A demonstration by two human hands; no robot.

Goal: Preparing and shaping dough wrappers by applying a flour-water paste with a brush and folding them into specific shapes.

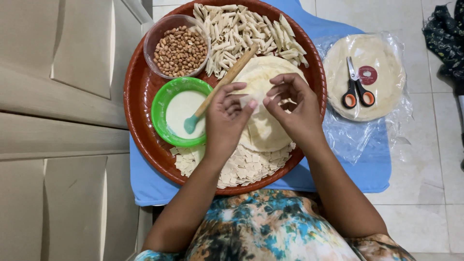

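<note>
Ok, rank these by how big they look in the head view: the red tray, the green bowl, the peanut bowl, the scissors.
1. Red tray
2. Green bowl and peanut bowl: they look alike, so no ranking between them
3. Scissors

A blue cushion sits on the tiled floor. On the cushion lie 2 things: a round brown tray and, just beside it, a clear plastic bag of flat dough rounds.

Dark patterned cloth cut by right edge, hands hiding pinched dough piece
</note>
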